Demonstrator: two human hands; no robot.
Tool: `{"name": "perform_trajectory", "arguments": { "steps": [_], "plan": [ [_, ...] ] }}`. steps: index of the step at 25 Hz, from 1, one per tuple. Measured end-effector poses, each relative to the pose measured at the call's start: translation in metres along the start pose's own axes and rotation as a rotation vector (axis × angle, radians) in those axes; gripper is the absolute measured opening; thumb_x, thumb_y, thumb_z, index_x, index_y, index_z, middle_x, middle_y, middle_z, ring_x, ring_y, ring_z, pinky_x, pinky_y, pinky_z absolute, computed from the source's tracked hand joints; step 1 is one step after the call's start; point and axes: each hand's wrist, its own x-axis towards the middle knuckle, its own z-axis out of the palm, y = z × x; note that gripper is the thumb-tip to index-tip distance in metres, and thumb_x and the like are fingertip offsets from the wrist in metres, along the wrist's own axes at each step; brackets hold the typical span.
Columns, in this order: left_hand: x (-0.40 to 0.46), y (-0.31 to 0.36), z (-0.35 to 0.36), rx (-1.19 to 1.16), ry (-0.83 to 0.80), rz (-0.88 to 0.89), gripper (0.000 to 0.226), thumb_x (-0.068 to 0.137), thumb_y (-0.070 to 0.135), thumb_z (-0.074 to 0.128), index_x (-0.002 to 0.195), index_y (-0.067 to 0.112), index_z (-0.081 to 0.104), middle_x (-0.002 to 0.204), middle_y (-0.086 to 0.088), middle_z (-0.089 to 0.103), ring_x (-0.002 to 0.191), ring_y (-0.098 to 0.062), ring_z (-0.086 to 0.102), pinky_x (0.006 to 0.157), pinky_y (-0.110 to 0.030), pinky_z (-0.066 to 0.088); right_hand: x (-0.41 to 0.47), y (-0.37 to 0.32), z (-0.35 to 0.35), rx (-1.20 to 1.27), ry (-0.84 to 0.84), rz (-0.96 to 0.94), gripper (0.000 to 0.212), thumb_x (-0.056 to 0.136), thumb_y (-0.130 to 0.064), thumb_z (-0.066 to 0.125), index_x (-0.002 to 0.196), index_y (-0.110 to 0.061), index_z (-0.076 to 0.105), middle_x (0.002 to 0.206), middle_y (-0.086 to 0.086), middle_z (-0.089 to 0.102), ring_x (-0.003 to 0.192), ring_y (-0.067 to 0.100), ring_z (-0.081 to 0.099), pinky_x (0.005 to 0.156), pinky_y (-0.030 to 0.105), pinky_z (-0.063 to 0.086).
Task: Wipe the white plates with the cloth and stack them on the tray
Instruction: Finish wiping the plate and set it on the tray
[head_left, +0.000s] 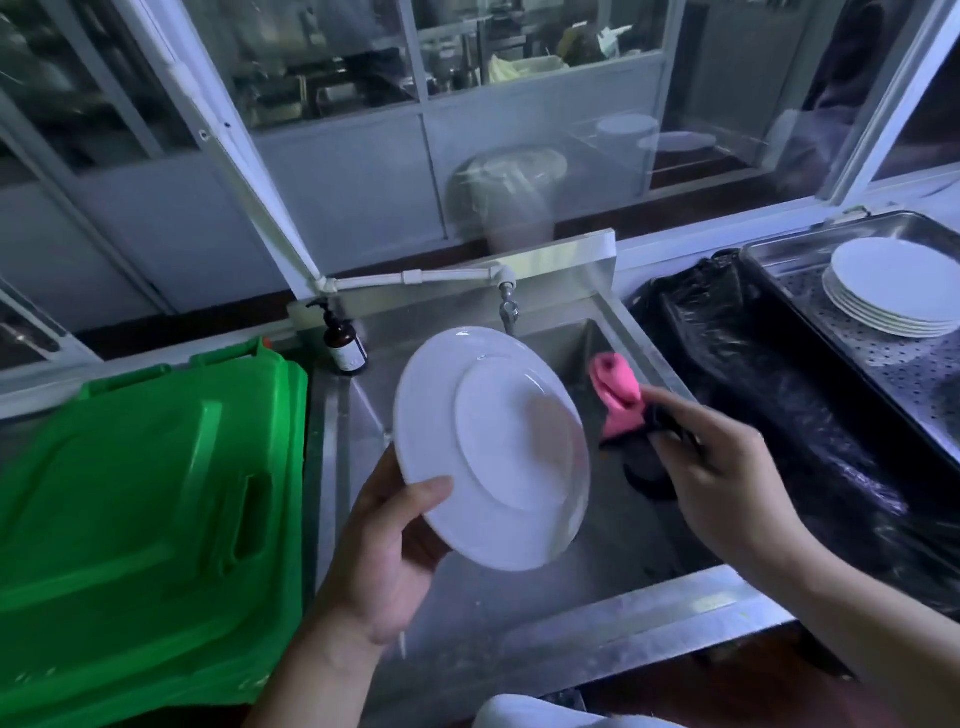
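My left hand (384, 551) grips a white plate (493, 447) by its lower rim, tilted with its underside facing me, over the steel sink (519, 618). My right hand (717, 467) holds a pink and black cloth (621, 400) just right of the plate, apart from it. A stack of several white plates (893, 291) sits on the perforated steel tray (883, 374) at the far right.
A green plastic bin lid (145, 509) fills the left side. A brown pump bottle (344, 343) stands at the sink's back left corner, a tap (508, 306) behind the plate. Black plastic sheeting (769, 389) lies between sink and tray. Windows rise behind.
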Motion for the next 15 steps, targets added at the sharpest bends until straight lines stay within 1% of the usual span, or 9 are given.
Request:
{"name": "perform_trajectory", "arguments": {
  "steps": [1,3,4,5,7,9,11,13,15],
  "plan": [
    [-0.002,-0.002,0.01,0.038,-0.002,0.015,0.054,0.066,0.017,0.072,0.119,0.024,0.074,0.121,-0.012,0.072,0.108,-0.025,0.068,0.084,-0.037,0.058,0.011,-0.012,0.003,-0.013,0.009,-0.088,0.068,0.09,0.013,0.052,0.114,-0.049,0.069,0.104,-0.019,0.074,0.098,-0.005,0.065,0.085,0.013,0.049],
    [-0.005,-0.009,0.033,0.082,-0.012,0.045,0.053,0.067,0.015,0.071,0.119,0.022,0.074,0.123,-0.015,0.071,0.11,-0.028,0.068,0.086,-0.039,0.058,0.026,-0.03,0.017,-0.088,-0.031,-0.231,0.058,0.087,0.004,0.048,0.129,-0.031,0.066,0.134,-0.013,0.064,0.127,-0.002,0.054,0.107,0.016,0.039],
    [-0.005,-0.012,0.043,0.093,-0.016,0.068,0.051,0.068,0.015,0.07,0.119,0.022,0.074,0.122,-0.014,0.072,0.11,-0.027,0.069,0.086,-0.037,0.06,0.028,-0.032,0.024,-0.115,-0.036,-0.261,0.058,0.083,-0.002,0.045,0.131,-0.028,0.065,0.14,-0.011,0.058,0.133,0.002,0.049,0.111,0.017,0.035],
    [-0.005,-0.014,0.052,0.102,-0.013,0.095,0.05,0.069,0.014,0.07,0.118,0.022,0.075,0.12,-0.013,0.073,0.108,-0.026,0.069,0.085,-0.037,0.06,0.026,-0.032,0.03,-0.124,-0.028,-0.271,0.06,0.08,-0.005,0.043,0.132,-0.026,0.065,0.141,-0.009,0.056,0.134,0.006,0.048,0.111,0.018,0.035],
    [-0.005,-0.016,0.064,0.118,0.015,0.144,0.05,0.069,0.012,0.07,0.118,0.02,0.074,0.119,-0.014,0.072,0.107,-0.027,0.069,0.085,-0.038,0.06,0.02,-0.031,0.033,-0.063,-0.041,-0.3,0.061,0.077,-0.006,0.042,0.13,-0.023,0.067,0.139,-0.007,0.058,0.132,0.014,0.053,0.11,0.027,0.041],
    [-0.006,-0.018,0.071,0.119,0.068,0.179,0.049,0.071,0.004,0.068,0.117,0.018,0.074,0.117,-0.015,0.073,0.103,-0.027,0.07,0.082,-0.037,0.06,0.009,-0.021,0.024,-0.02,-0.111,-0.428,0.057,0.079,-0.006,0.044,0.129,-0.02,0.067,0.139,-0.008,0.058,0.133,0.014,0.053,0.109,0.032,0.045],
    [-0.01,-0.02,0.075,0.096,0.116,0.196,0.049,0.071,0.002,0.067,0.117,0.018,0.075,0.117,-0.016,0.073,0.102,-0.026,0.071,0.078,-0.036,0.061,-0.001,-0.006,0.005,-0.021,-0.24,-0.585,0.053,0.084,0.001,0.048,0.129,-0.018,0.067,0.139,-0.012,0.056,0.134,0.01,0.05,0.11,0.027,0.042],
    [-0.015,-0.021,0.076,0.085,0.152,0.2,0.063,0.062,0.01,0.081,0.123,0.018,0.071,0.122,-0.016,0.072,0.104,-0.027,0.071,0.076,-0.037,0.06,-0.004,0.011,-0.025,-0.07,-0.408,-0.691,0.059,0.082,0.009,0.048,0.127,-0.022,0.069,0.14,-0.012,0.059,0.134,0.008,0.051,0.111,0.024,0.039],
    [-0.022,-0.022,0.078,0.071,0.179,0.182,0.08,0.051,0.022,0.094,0.127,0.019,0.069,0.124,-0.015,0.071,0.106,-0.026,0.071,0.076,-0.038,0.06,0.001,0.026,-0.058,-0.082,-0.54,-0.646,0.063,0.078,0.01,0.043,0.122,-0.024,0.072,0.131,-0.014,0.066,0.125,0.004,0.059,0.104,0.019,0.044]
  ]
}}
